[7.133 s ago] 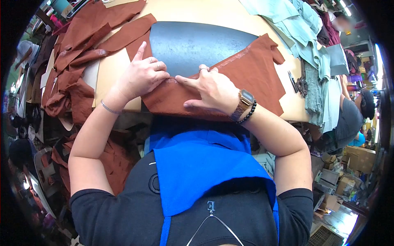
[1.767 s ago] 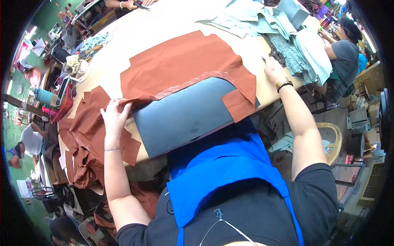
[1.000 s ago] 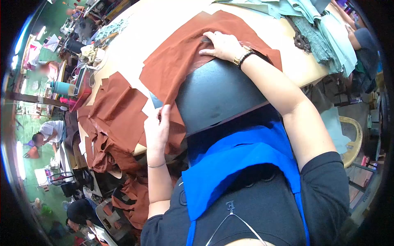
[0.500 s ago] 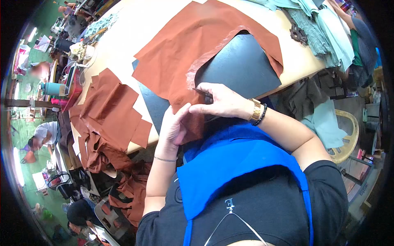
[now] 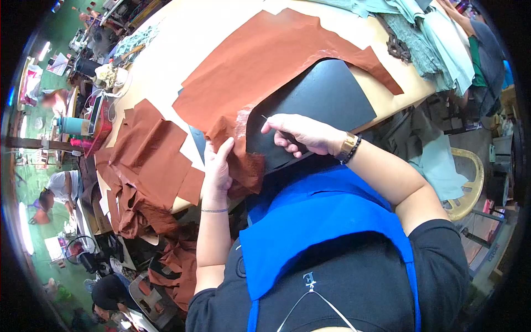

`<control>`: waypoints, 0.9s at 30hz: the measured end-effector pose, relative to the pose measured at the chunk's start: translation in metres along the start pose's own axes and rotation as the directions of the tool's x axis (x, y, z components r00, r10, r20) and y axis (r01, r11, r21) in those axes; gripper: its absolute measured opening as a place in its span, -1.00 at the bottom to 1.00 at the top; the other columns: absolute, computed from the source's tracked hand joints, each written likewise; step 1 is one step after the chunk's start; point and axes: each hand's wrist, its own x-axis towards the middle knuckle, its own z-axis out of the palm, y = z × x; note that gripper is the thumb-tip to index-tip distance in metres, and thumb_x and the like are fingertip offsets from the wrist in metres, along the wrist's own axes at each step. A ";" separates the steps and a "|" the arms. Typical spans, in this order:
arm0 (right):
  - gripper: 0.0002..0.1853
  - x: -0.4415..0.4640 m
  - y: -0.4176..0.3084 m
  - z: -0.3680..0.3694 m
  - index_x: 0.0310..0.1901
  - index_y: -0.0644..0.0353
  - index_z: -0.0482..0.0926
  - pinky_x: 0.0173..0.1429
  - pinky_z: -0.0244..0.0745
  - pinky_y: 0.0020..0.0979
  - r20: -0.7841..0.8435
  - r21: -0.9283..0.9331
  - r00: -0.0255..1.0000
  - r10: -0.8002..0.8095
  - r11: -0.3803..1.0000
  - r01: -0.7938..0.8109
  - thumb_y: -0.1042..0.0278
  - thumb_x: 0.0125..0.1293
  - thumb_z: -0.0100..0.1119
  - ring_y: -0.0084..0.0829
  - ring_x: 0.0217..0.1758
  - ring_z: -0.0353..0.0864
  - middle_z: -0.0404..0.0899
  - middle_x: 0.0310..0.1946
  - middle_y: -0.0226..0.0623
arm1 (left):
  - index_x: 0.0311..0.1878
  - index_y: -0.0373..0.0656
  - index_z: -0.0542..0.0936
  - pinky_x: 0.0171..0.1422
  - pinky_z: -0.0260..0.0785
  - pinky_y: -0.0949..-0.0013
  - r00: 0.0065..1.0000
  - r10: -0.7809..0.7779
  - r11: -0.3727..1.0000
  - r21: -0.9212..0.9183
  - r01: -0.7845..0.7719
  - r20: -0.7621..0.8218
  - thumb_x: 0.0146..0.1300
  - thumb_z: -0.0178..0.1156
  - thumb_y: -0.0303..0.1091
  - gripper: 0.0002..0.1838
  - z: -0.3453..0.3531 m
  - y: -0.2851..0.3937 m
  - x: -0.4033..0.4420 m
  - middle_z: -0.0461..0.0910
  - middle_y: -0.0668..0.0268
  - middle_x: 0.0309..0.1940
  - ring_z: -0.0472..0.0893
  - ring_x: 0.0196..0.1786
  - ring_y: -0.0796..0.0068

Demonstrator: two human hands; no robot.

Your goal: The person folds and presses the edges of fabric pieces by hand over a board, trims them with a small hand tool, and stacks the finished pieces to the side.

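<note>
A large rust-brown sheet of leather-like material (image 5: 249, 61) lies across the table, its curved near edge pale and rough. My left hand (image 5: 218, 166) grips the lower end of this sheet, thumb on top, and a gathered flap hangs beside it. Beneath the sheet is a smooth black board (image 5: 326, 91). My right hand (image 5: 301, 133) is over the board, apart from the sheet, with fingers curled around a small dark tool (image 5: 266, 117). Only its thin pointed tip shows clearly; my fingers hide the rest.
More rust-brown pieces (image 5: 146, 152) lie on the left of the cream table (image 5: 149, 66), some hanging off its edge. Pale green material (image 5: 448, 50) is piled at the far right, near another person's arm (image 5: 459, 19). A yellow plastic chair (image 5: 474, 174) stands to the right.
My right hand has moved off the sheet's edge to the right with the tool. My left hand has shifted slightly left, pulling the sheet, whose right end now lies spread out further.
</note>
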 end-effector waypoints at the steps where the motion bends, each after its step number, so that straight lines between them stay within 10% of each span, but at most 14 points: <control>1: -0.60 0.002 -0.003 0.001 0.09 0.06 0.47 -0.54 0.15 -0.64 0.026 0.009 0.999 0.018 1.000 -0.019 -0.10 0.59 -0.11 -0.75 -0.59 0.18 0.28 -0.50 -0.60 | 0.47 -0.17 0.24 0.38 0.41 0.22 1.000 0.020 1.000 0.021 -0.020 -0.002 0.34 0.26 -0.49 -0.33 -0.001 -0.002 0.001 0.43 0.20 0.32 0.48 0.33 0.31; 27: -0.61 0.024 -0.003 -0.005 -0.02 0.08 0.50 -0.66 -0.08 -0.67 0.119 0.098 0.993 -0.009 0.995 -0.003 -0.08 0.61 -0.15 -0.79 -0.69 0.03 0.19 -0.62 -0.66 | 0.45 -0.19 0.29 0.50 0.26 0.27 0.996 0.081 0.997 0.008 -0.081 0.045 0.34 0.18 -0.59 -0.38 -0.003 -0.010 0.002 0.44 0.25 0.34 0.44 0.38 0.39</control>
